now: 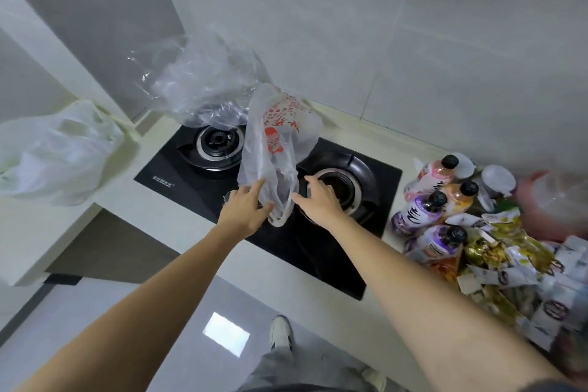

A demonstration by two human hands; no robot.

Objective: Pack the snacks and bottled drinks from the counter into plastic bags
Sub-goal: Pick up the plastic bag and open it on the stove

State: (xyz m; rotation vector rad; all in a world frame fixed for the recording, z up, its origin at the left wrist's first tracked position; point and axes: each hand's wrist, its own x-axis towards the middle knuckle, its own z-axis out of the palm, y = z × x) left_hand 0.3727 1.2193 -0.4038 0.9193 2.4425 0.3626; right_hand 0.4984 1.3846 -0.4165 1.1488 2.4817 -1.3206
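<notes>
Printed plastic bag over stove, between hands; left hand pinches it, right hand spread, touching.

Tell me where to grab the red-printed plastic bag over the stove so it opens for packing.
Take the red-printed bag at its lower end, where the film gathers between the left hand and right hand. Come from both sides, one hand per edge, and pull apart: that end looks like the mouth, though the crumpled film makes it uncertain.

Printed bag between both hands
</notes>
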